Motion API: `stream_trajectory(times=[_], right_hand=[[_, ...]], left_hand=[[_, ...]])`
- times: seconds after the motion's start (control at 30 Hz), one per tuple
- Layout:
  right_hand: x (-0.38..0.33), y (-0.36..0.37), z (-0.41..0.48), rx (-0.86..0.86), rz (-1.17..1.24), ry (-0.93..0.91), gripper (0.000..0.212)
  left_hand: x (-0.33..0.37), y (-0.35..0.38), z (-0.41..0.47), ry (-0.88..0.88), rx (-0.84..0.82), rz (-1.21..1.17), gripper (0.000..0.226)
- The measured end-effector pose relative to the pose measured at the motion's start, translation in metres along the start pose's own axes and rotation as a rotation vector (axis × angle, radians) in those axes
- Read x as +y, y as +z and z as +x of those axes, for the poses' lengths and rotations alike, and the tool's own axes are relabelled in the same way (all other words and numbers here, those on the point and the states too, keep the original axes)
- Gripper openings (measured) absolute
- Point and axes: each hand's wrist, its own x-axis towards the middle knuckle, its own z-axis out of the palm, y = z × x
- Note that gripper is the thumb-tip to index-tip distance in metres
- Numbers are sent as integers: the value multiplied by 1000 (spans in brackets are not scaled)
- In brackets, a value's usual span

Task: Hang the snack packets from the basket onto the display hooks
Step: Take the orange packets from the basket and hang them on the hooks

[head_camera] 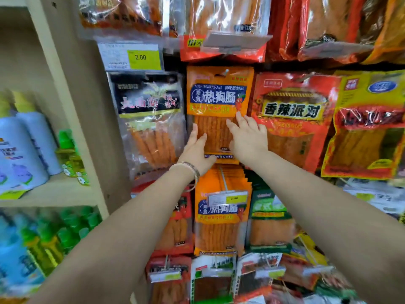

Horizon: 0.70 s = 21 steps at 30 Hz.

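Note:
An orange snack packet (219, 95) with a blue label hangs on a display hook (225, 72) at the middle of the rack. My left hand (197, 150) lies flat against its lower left part, fingers straight, thumb under the bottom edge. My right hand (247, 137) presses its lower right part with fingers spread. Below it, a row of several identical orange packets (221, 216) hangs on another hook. The basket is out of view.
Neighbouring packets hang close by: a black-labelled one (149, 119) to the left, a red one (293, 119) to the right, more above and below. A yellow price tag (140, 57) sits at upper left. A beige shelf (54, 189) with bottles stands at the left.

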Motion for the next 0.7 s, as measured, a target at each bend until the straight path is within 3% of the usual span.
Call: stream_trajectory(times=[0.1,0.23,0.3,0.4,0.5,0.6,0.7], right_hand=[[1,-13,-30,-41,220,2,54],[-6,-1,-113,-54,611,38,36],[-12,20,-171,-181,811,102,26],[-25,60,-275,-531,949,221,18],[-45,88,-385,-870,1014,292,9],[-62,101,-484,-1150,990,312,27],[-75,103,-564,-1408,900,448,20]], left_hand=[[13,-8,-29,23,13,-108,66],[16,5,-120,74,238,-261,40],[6,29,-187,5,272,-332,27],[-13,79,-304,-323,109,-395,19],[-27,121,-435,-766,-102,-517,18],[-36,142,-557,-1084,-356,-513,28],[-36,143,-650,-1358,-374,-563,14]])
